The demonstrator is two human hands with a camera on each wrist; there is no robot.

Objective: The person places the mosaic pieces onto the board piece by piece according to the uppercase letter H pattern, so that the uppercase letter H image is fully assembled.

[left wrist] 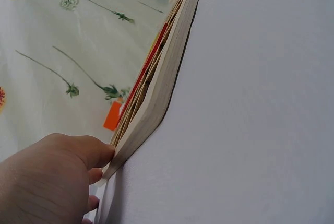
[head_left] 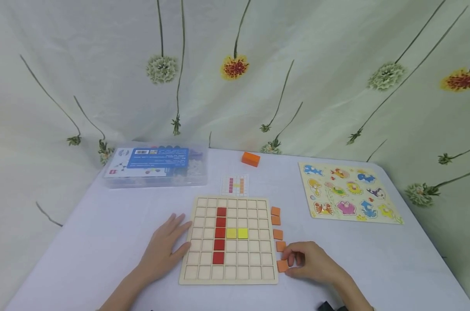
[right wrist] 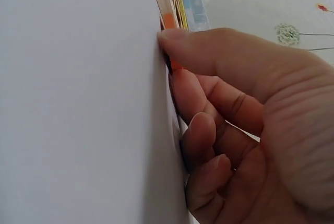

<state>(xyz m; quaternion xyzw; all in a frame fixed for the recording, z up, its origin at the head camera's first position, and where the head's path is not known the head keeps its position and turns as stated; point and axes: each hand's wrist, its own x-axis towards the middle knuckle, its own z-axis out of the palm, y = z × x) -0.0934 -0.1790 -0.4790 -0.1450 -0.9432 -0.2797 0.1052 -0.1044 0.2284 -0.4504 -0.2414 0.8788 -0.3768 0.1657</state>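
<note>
The wooden grid board [head_left: 237, 272] lies flat on the bench [head_left: 114, 233], between the two hands. The left hand [head_left: 162, 248] has its fingers spread, and they touch the left edge of the board; I suppose this contact is for keeping the board from sliding. The right hand [head_left: 312, 261] is bent, and its thumb and forefinger pinch the nearest orange tile [head_left: 282, 266], just beside the right edge. Whether this tile rests on the bench or is slightly raised, I cannot tell, because the fingers cover much of it in the right wrist view.

The orange tiles [head_left: 278, 234] make an uneven line along the right edge, probably to be within easy reach of the right hand. The printed card [head_left: 235, 185] lies just behind the board, a position where, in my judgement, it can be seen without moving either hand.

Now the counts. The board has seven rows of seven cells. Five red tiles [head_left: 220, 233] fill a column, the third from the left; two yellow tiles [head_left: 231, 233] sit side by side, level with the middle red one. The dividers between the cells likely hold them in order. Outside the board are five orange tiles, the pinched one included. Farther back there are one orange block [head_left: 250, 159], one plastic case [head_left: 157, 164] and one animal puzzle board [head_left: 326, 176].
</note>
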